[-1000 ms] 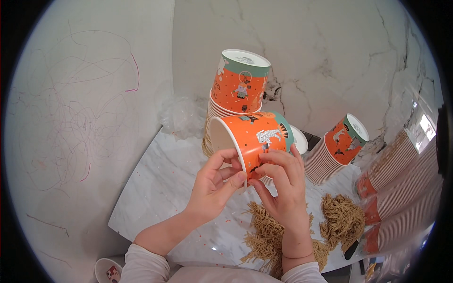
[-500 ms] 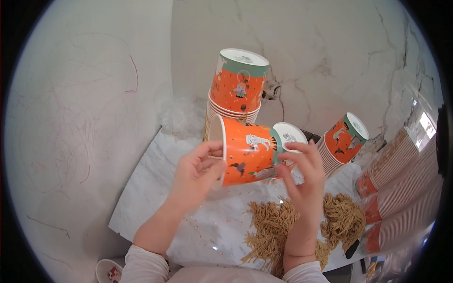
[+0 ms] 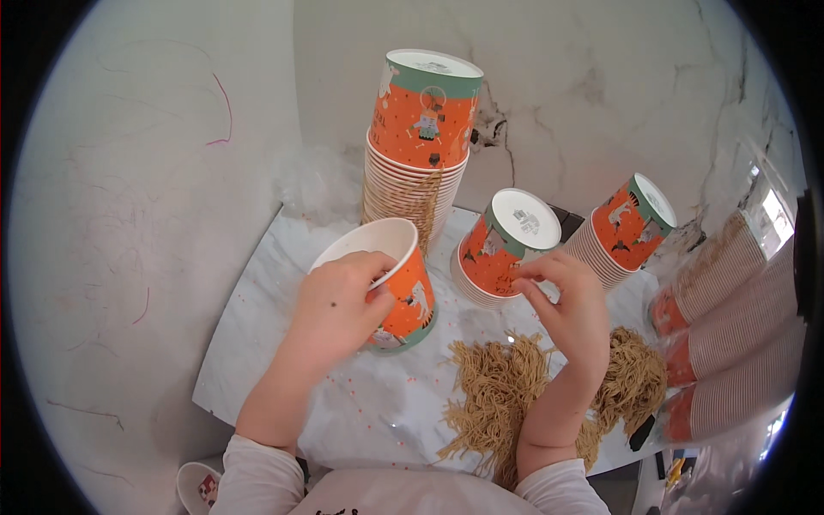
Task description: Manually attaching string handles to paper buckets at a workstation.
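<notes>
An orange paper cup [image 3: 412, 296] with a green band at its base is tilted, its mouth upward, above the marbled tabletop. My left hand [image 3: 343, 296] grips its rim, fingers inside and thumb outside. My right hand [image 3: 571, 300] hovers in front of a short stack of upside-down cups [image 3: 493, 253]. Its fingers are loosely curved with the thumb slightly apart, and I see nothing between them. Below it lie shaggy tan yarn bundles [image 3: 493, 390], partly hidden by my right forearm.
A tall upside-down cup stack [image 3: 425, 120], with tan strands hanging on its side, stands at the back. Another stack [image 3: 622, 227] leans at the right. Plastic-wrapped cup stacks [image 3: 725, 343] lie along the right edge. Clear plastic [image 3: 322, 193] sits against the wall.
The cup has turned from lying sideways between both hands to mouth up, lower and left in my left hand. My right hand has let go of its base.
</notes>
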`<state>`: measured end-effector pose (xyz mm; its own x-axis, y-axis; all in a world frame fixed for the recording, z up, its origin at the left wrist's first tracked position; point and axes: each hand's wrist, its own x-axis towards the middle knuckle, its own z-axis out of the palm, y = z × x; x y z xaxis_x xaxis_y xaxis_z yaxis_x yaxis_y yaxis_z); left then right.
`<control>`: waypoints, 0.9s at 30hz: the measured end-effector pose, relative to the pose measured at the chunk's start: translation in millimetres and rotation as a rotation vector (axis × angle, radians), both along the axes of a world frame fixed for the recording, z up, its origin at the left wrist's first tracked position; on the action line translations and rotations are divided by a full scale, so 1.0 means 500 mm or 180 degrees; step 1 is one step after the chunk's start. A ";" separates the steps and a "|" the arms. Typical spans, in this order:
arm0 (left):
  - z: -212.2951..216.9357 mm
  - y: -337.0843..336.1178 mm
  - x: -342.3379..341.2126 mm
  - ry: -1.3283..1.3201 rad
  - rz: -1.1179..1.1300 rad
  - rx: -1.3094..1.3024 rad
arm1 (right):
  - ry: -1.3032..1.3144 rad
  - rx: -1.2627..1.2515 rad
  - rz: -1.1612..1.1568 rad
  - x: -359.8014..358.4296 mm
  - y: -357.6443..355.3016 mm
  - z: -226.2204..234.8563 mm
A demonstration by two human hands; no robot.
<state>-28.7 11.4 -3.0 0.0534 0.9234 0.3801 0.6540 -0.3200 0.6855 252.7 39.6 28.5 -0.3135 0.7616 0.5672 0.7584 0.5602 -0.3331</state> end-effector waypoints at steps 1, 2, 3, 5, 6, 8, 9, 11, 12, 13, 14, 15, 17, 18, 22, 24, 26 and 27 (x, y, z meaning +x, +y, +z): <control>-0.003 0.000 0.007 0.0167 -0.0016 0.0048 | -0.0231 -0.0278 0.0049 -0.001 -0.003 0.001; -0.005 -0.002 0.013 0.0336 -0.0030 0.0098 | -0.0461 -0.0553 0.0100 -0.004 -0.005 0.000; -0.008 -0.003 0.022 0.0332 -0.0044 0.0093 | -0.0464 -0.0561 0.0087 -0.002 -0.005 -0.007; -0.014 -0.004 0.034 0.0399 -0.0108 0.0243 | -0.1006 -0.0951 0.0275 -0.001 0.001 -0.032; -0.015 -0.006 0.038 0.0400 -0.0111 0.0237 | -0.1004 -0.0957 0.0274 -0.007 0.005 -0.040; -0.019 -0.008 0.043 0.0713 -0.0468 0.0238 | -0.1209 -0.1353 0.0404 -0.027 0.020 -0.056; -0.027 -0.007 0.046 0.0710 -0.0464 0.0236 | -0.1213 -0.1354 0.0408 -0.037 0.030 -0.068; -0.047 -0.005 0.051 0.0997 -0.0807 0.0184 | -0.1601 -0.1624 0.0327 -0.053 0.057 -0.100; -0.051 -0.004 0.058 0.0985 -0.0825 0.0196 | -0.1608 -0.1622 0.0304 -0.053 0.071 -0.118; -0.052 -0.005 0.063 0.1035 -0.0856 0.0133 | -0.1932 -0.1841 0.0302 -0.054 0.089 -0.139; -0.054 -0.007 0.068 0.1084 -0.0885 0.0070 | -0.2258 -0.2058 0.0301 -0.054 0.105 -0.158; -0.060 -0.008 0.069 0.1088 -0.0860 0.0071 | -0.2263 -0.2045 0.0322 -0.058 0.120 -0.179; -0.069 -0.007 0.074 0.1367 -0.0745 -0.0206 | -0.2638 -0.2536 0.0210 -0.062 0.143 -0.212; -0.070 -0.007 0.075 0.1363 -0.0720 -0.0196 | -0.2651 -0.2514 0.0221 -0.064 0.154 -0.226; -0.080 -0.004 0.074 0.1209 -0.0968 -0.0127 | -0.2636 -0.3491 0.0477 -0.066 0.177 -0.250; -0.079 -0.003 0.072 0.1154 -0.1026 -0.0008 | -0.2644 -0.3525 0.0637 -0.066 0.185 -0.259; -0.070 -0.004 0.071 0.1212 -0.1033 -0.0341 | -0.2621 -0.3534 0.0884 -0.064 0.192 -0.269; -0.071 -0.004 0.068 0.1208 -0.1012 -0.0342 | -0.2636 -0.3525 0.0899 -0.070 0.191 -0.267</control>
